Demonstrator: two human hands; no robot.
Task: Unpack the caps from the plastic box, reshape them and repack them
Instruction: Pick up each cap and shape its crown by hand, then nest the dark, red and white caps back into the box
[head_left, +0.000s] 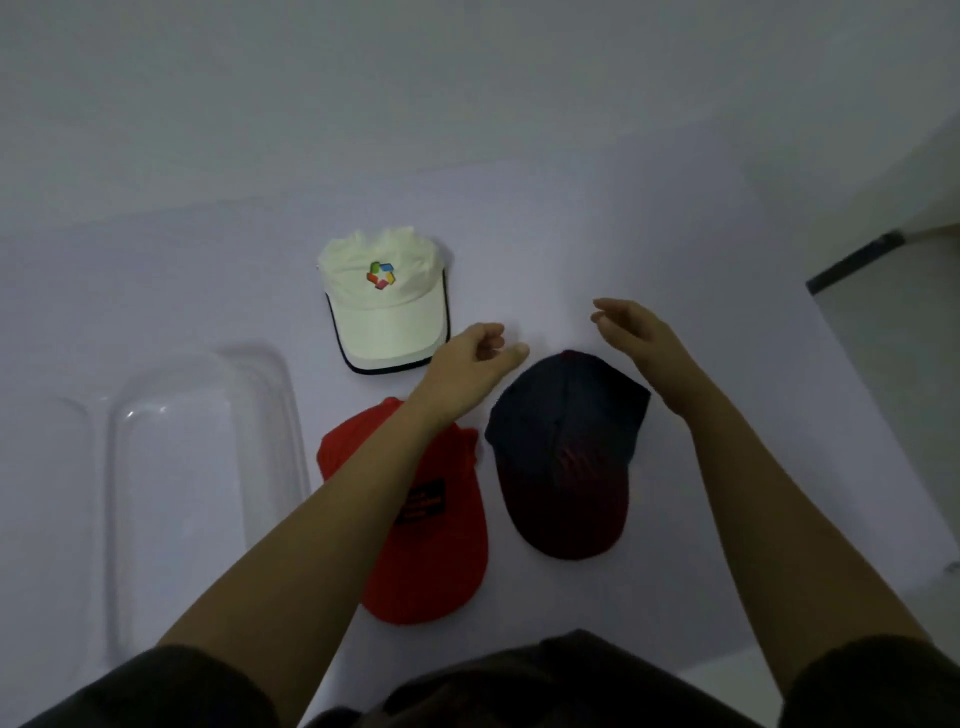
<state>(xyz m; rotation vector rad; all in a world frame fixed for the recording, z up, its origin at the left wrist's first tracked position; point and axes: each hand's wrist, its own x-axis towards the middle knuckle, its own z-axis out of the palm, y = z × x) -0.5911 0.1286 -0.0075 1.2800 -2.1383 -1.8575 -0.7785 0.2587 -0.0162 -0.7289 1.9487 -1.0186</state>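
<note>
Three caps lie out of the plastic box (208, 374), which sits clear and uncovered toward the left edge of the counter (675, 234). The white cap (384, 301) lies farthest off, toward the far edge, with its crown puckered at the back. The red cap (431, 545) lies close to the near edge, partly under the person's left forearm. The dark cap (566, 457) lies just to the right of the red one, brim pointing at the near edge. Both arms reach out over the dark cap's crown. The left grip (467, 364) hangs with its fingers loosely curled and holds nothing, and the right grip (639, 338) is spread and relaxed, also empty, neither touching cloth. From where I stand these look like light, soft things: the fabric crowns would cave under any squeeze, while the brims look stiffer and ought to keep their curve. I would take the dark cap with one grip on each side of the crown, or lift it by the brim, and press gently from inside to round it.
</note>
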